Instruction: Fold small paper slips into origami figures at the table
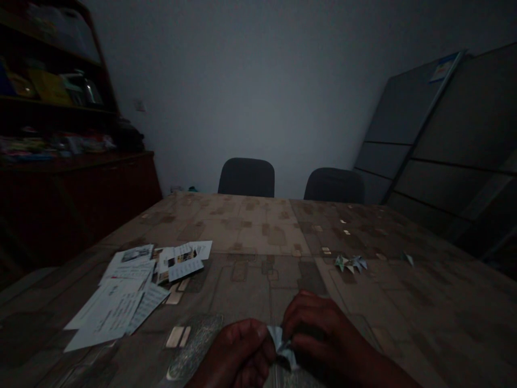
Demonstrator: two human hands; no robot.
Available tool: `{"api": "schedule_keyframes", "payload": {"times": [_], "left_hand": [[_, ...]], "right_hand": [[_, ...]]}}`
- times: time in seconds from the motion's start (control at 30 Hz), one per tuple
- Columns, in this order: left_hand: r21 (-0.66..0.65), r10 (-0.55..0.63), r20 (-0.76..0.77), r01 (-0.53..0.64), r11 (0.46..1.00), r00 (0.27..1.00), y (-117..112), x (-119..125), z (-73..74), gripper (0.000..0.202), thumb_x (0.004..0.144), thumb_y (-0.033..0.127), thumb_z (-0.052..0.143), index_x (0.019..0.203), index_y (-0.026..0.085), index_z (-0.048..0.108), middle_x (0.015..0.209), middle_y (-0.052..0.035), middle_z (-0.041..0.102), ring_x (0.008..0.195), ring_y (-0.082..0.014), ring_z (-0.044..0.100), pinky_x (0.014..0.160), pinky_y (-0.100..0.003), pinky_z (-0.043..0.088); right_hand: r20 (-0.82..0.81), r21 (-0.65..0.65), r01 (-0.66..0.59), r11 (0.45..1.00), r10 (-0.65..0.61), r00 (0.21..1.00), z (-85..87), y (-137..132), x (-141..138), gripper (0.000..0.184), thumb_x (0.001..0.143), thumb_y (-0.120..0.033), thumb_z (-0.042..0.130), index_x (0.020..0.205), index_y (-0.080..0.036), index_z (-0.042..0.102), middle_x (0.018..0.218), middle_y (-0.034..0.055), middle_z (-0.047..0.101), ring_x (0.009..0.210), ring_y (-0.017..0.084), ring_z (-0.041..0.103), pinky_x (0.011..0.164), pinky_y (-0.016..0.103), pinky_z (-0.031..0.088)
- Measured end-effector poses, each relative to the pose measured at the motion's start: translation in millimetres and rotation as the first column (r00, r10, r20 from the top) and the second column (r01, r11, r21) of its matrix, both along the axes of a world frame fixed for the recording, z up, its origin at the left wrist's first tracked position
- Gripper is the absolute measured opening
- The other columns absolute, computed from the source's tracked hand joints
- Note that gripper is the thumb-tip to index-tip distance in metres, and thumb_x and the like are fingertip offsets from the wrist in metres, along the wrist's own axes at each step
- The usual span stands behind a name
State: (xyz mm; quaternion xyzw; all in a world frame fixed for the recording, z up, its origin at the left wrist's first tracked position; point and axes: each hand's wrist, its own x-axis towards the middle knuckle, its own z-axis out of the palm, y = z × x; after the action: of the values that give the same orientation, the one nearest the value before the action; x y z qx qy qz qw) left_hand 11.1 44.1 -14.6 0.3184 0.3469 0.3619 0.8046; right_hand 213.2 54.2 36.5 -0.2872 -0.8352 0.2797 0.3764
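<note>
Pale, creased paper is forming the principal item: a small folded paper piece (288, 355), sitting between the two hands at the near edge of the view, low and just right of centre. Left hand (242, 350): pinching the piece's left side between thumb and curled forefinger, the other fingers bending inward. Right hand (319, 328): bending its fingers closely over the piece's right side; the exact fingertip contact is hiding behind the knuckles.

Patterned tabletop (242, 229): spreading beneath everything, showing rounded rectangles in brown and beige. Small folded paper shapes (358, 263): lying in a cluster beyond the right hand, pointed at their ends, with greenish and bluish tints. Single folded scrap (409, 258): lying apart, farther right. Printed paper sheets (113, 307): overlapping in a loose fan at left, bearing lines of text too small to read. Picture leaflet (183, 261): resting among further papers, just right of the fan.

Dark chairs (246, 177): two, standing at the far side, their backs rising above the edge. Pale wall (262, 97): closing the background. Dark red-brown cabinet (100, 186): standing at left, carrying shelved goods, a yellow box (48, 86) among them. Grey panel (393, 108): standing at right, bearing a label (442, 69) near its top.
</note>
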Motion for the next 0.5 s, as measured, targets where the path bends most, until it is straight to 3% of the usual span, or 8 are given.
{"api": "schedule_keyframes", "payload": {"times": [0.13, 0.27, 0.37, 0.5], "left_hand": [[0.008, 0.014, 0.0, -0.014, 1.0, 1.0, 0.4, -0.1, -0.9, 0.044, 0.066, 0.053, 0.084, 0.064, 0.011, 0.069, 0.058, -0.0015, 0.065, 0.045, -0.006, 0.054, 0.046, -0.017, 0.038], [-0.016, 0.045, 0.015, -0.045, 0.999, 0.999, -0.1, -0.5, -4.1, 0.043, 0.064, 0.049, 0.087, 0.07, 0.011, 0.069, 0.062, -0.0041, 0.069, 0.046, -0.0076, 0.056, 0.046, -0.018, 0.038], [0.004, 0.056, 0.021, -0.056, 0.998, 0.998, -0.5, -0.3, -8.2, 0.043, 0.064, 0.049, 0.087, 0.076, 0.011, 0.069, 0.062, -0.0047, 0.071, 0.047, -0.0088, 0.058, 0.047, -0.019, 0.038], [0.07, 0.039, 0.001, -0.039, 0.997, 0.999, -1.7, 0.8, -14.3, 0.046, 0.063, 0.054, 0.086, 0.075, 0.012, 0.069, 0.061, -0.0036, 0.071, 0.045, -0.0094, 0.057, 0.047, -0.021, 0.038]], "right_hand": [[-0.021, -0.077, -0.016, 0.997, 0.014, 1.0, -0.9, -0.2, 2.2, 0.037, 0.096, -0.044, 0.056, 0.08, -0.016, 0.073, 0.078, 0.0082, 0.071, 0.075, 0.018, 0.065, 0.069, 0.031, 0.049], [-0.003, -0.113, 0.008, 0.994, -0.008, 1.0, 1.0, 0.8, 4.8, 0.023, 0.094, -0.031, 0.06, 0.081, -0.016, 0.072, 0.079, 0.0068, 0.07, 0.076, 0.017, 0.065, 0.07, 0.03, 0.05], [0.071, -0.084, 0.05, 0.995, -0.044, 0.997, 4.3, 7.0, 16.8, 0.015, 0.093, -0.021, 0.06, 0.083, -0.018, 0.071, 0.081, 0.0057, 0.07, 0.078, 0.017, 0.065, 0.071, 0.029, 0.051], [0.211, 0.058, 0.193, 0.98, -0.201, 0.957, 8.6, 24.8, 59.7, 0.016, 0.092, -0.027, 0.059, 0.085, -0.019, 0.071, 0.083, 0.0063, 0.072, 0.081, 0.02, 0.067, 0.074, 0.033, 0.052]]}}
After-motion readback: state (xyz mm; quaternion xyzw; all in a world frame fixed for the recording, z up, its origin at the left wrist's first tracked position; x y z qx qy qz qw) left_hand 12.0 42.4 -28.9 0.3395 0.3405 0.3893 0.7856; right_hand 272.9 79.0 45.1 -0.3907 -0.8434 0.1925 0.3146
